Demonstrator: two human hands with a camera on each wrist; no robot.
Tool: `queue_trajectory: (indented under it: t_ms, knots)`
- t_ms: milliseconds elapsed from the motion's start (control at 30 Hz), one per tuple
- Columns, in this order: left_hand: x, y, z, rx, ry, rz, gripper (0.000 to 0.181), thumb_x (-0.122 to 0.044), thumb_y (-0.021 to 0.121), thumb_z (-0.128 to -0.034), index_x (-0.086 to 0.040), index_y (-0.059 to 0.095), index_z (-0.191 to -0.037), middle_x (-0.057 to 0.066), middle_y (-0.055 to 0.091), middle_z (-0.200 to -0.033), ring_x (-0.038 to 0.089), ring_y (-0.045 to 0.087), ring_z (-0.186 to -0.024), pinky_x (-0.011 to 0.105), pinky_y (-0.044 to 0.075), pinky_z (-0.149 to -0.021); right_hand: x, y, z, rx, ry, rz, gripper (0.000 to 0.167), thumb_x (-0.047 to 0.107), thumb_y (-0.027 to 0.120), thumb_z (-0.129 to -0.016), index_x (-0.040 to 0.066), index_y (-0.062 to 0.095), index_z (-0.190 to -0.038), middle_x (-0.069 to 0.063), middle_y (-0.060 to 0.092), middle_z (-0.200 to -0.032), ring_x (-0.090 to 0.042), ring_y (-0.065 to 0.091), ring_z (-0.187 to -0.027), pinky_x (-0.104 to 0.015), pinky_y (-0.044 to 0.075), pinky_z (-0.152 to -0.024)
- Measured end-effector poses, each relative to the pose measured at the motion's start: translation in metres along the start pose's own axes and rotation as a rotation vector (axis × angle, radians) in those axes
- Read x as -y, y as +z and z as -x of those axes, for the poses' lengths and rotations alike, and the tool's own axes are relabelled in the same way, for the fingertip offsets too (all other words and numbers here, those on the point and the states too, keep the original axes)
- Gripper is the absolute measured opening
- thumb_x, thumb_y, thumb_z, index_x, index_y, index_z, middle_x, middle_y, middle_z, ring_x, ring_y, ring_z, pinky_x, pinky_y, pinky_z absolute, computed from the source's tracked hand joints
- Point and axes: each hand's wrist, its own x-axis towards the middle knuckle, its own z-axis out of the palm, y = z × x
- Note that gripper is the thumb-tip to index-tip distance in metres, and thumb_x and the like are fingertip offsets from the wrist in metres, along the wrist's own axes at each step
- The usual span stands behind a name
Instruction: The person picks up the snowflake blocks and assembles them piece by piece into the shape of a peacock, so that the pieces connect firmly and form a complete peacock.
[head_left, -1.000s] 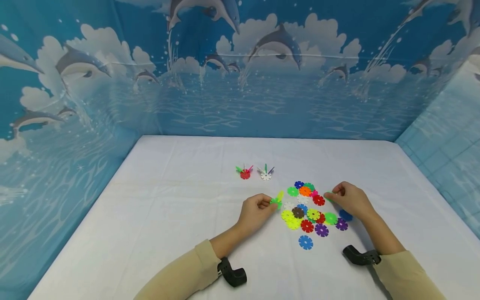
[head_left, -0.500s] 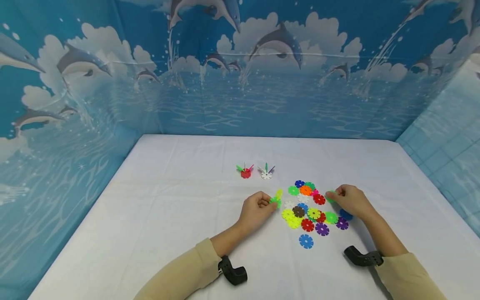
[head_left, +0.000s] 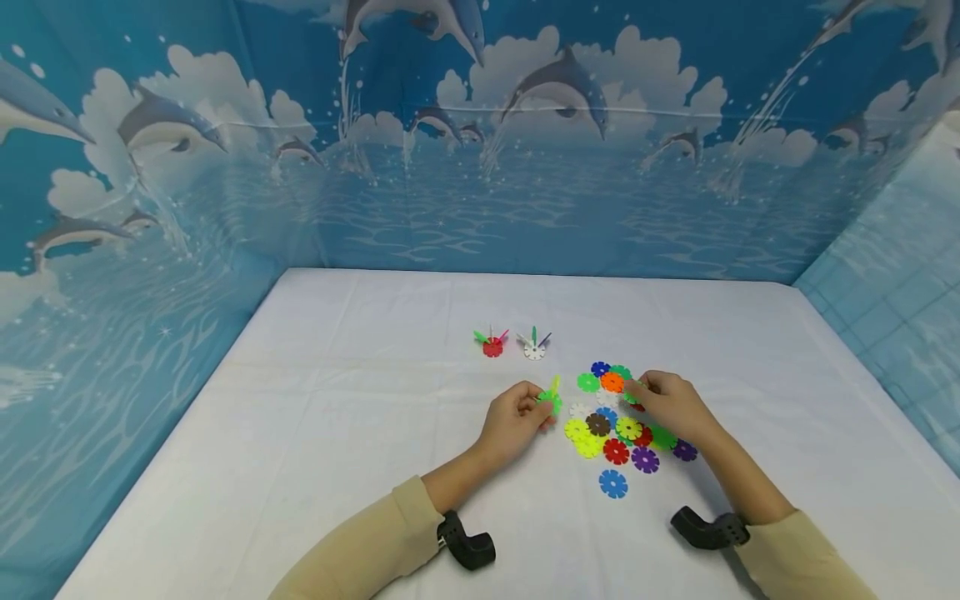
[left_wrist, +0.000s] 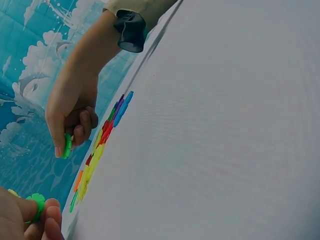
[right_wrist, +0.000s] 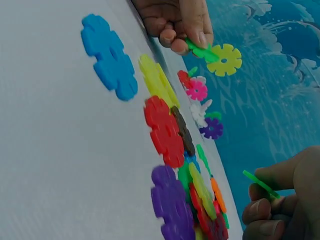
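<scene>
My left hand (head_left: 516,421) pinches a green notched plastic disc (right_wrist: 197,50), with a yellow notched disc (right_wrist: 224,59) joined to it at an angle. Between thumb and fingers of my right hand (head_left: 673,407) is another green notched disc (left_wrist: 67,146), held over the loose pile and apart from the left hand's pieces. In the right wrist view this disc appears edge-on. Below and between the hands lie loose discs, among them a brown disc (head_left: 597,424), a red disc (head_left: 617,452), a purple disc (head_left: 645,459) and a blue disc (head_left: 613,483).
Farther back stand two joined disc pieces: one with a red front disc (head_left: 492,347), the other with a white front disc (head_left: 534,352). The white-covered table (head_left: 360,400) meets a dolphin-print curtain (head_left: 465,208) behind. A black wrist camera (head_left: 467,543) sits at the left cuff.
My right hand has moved left with its green disc, from right of the pile to above it. The left hand's joined discs have turned slightly; that hand has barely moved.
</scene>
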Motion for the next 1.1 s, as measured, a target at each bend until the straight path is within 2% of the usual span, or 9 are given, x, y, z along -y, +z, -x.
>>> queue_trajectory:
  t_ms: [133,300,367,433,533,667,733,900,1100]
  knots:
    - [-0.002,0.000,0.001,0.009,-0.002,-0.004,0.006,0.000,0.062,-0.0936,0.005,0.060,-0.096,0.017,0.068,-0.073,0.022,0.067,-0.069,0.018,0.048,-0.064,0.010,0.008,0.000,0.016,-0.029,-0.026,0.034,0.031,0.050,-0.102,0.003,0.052,-0.082,-0.006,0.045,-0.070,-0.022,0.045,-0.066,-0.030,0.039,-0.056]
    - [-0.029,-0.004,0.011,0.036,0.030,-0.004,0.007,0.007,0.058,-0.0932,0.013,0.056,-0.096,0.028,0.067,-0.080,0.044,0.066,-0.078,0.016,0.045,-0.066,0.023,0.018,0.000,0.034,-0.068,-0.045,0.035,0.030,0.053,-0.101,0.005,0.050,-0.078,-0.005,0.043,-0.067,-0.021,0.044,-0.063,-0.029,0.038,-0.054]
    - [-0.041,-0.005,0.014,0.043,0.027,-0.004,0.007,0.007,0.057,-0.0932,0.014,0.055,-0.095,0.030,0.067,-0.082,0.047,0.064,-0.079,0.016,0.045,-0.066,0.029,0.023,0.000,0.040,-0.079,-0.057,0.035,0.031,0.053,-0.101,0.006,0.049,-0.077,-0.005,0.043,-0.068,-0.021,0.044,-0.063,-0.028,0.037,-0.055]
    - [-0.041,-0.005,0.014,0.045,0.018,-0.009,0.007,0.007,0.058,-0.0933,0.013,0.056,-0.094,0.030,0.067,-0.083,0.047,0.064,-0.078,0.016,0.045,-0.065,0.035,0.027,0.000,0.046,-0.092,-0.077,0.036,0.031,0.052,-0.101,0.005,0.049,-0.077,-0.004,0.043,-0.067,-0.020,0.044,-0.062,-0.028,0.037,-0.054]
    - [-0.036,-0.004,0.012,0.048,0.004,-0.001,0.007,0.005,0.057,-0.0942,0.012,0.055,-0.092,0.029,0.068,-0.084,0.048,0.063,-0.077,0.016,0.046,-0.065,0.042,0.034,0.000,0.056,-0.108,-0.133,0.038,0.030,0.050,-0.103,0.004,0.049,-0.075,-0.003,0.042,-0.064,-0.019,0.043,-0.059,-0.027,0.035,-0.052]
    - [-0.015,-0.001,0.006,0.051,0.005,-0.005,0.008,0.002,0.058,-0.0958,0.009,0.055,-0.092,0.025,0.070,-0.082,0.044,0.065,-0.074,0.018,0.048,-0.068,0.050,0.041,0.000,0.060,-0.125,-0.200,0.040,0.030,0.048,-0.104,0.002,0.050,-0.074,-0.002,0.040,-0.059,-0.017,0.040,-0.053,-0.025,0.033,-0.048]
    - [-0.005,0.000,0.004,0.049,0.011,-0.019,0.008,0.000,0.058,-0.0962,0.006,0.056,-0.091,0.021,0.071,-0.081,0.039,0.067,-0.073,0.019,0.049,-0.069,0.054,0.044,0.000,0.053,-0.126,-0.210,0.041,0.031,0.048,-0.103,0.003,0.049,-0.073,-0.002,0.040,-0.060,-0.017,0.039,-0.052,-0.025,0.032,-0.047]
    - [0.001,0.000,0.003,0.042,0.046,-0.076,0.008,-0.005,0.061,-0.0959,-0.001,0.057,-0.090,0.011,0.072,-0.079,0.020,0.068,-0.067,0.020,0.051,-0.069,0.057,0.053,-0.001,0.014,-0.103,-0.177,0.038,0.031,0.048,-0.103,0.005,0.050,-0.075,-0.003,0.041,-0.064,-0.018,0.041,-0.055,-0.025,0.032,-0.049]
    - [0.003,-0.003,0.003,0.025,0.200,-0.237,0.011,-0.002,0.065,-0.0925,-0.006,0.056,-0.086,0.005,0.071,-0.074,0.006,0.064,-0.063,0.019,0.051,-0.064,0.063,0.064,0.001,-0.049,-0.128,-0.091,0.035,0.023,0.042,-0.104,0.006,0.048,-0.074,-0.004,0.040,-0.060,-0.019,0.041,-0.052,-0.025,0.032,-0.050]
